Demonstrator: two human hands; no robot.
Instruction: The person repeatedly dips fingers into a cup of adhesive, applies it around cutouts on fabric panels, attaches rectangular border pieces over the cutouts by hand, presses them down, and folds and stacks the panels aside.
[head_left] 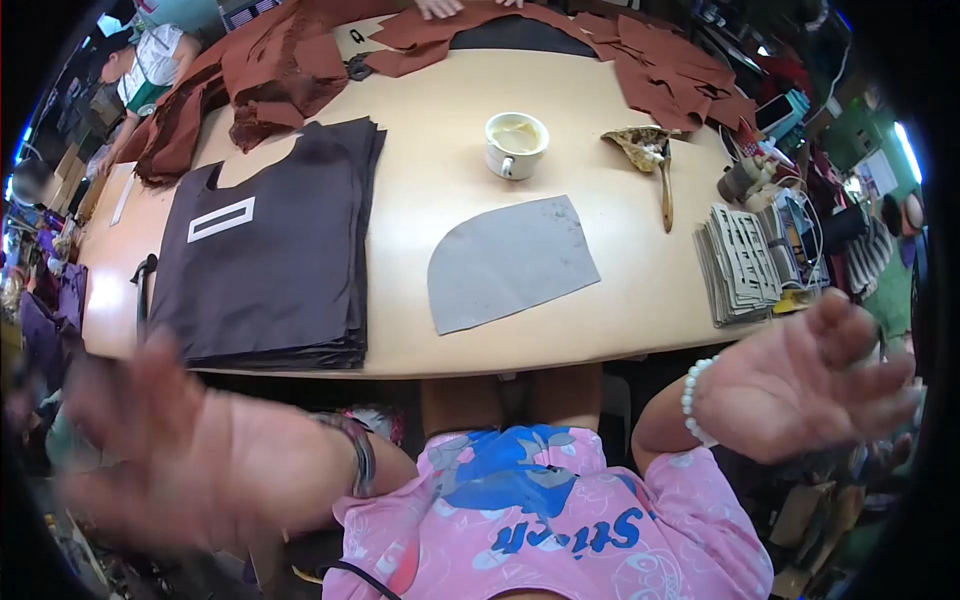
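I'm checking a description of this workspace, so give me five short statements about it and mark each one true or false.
1. The cup stands on the table. True.
2. The dark stack lies to the left of the grey piece. True.
3. The right hand grips the brush. False: that hand is raised and open, and the brush lies across the table with its handle towards the person.
4. The white rectangle lies on the grey piece. False: it is on the dark stack.
5. The left hand, blurred, is open and off the table. True.
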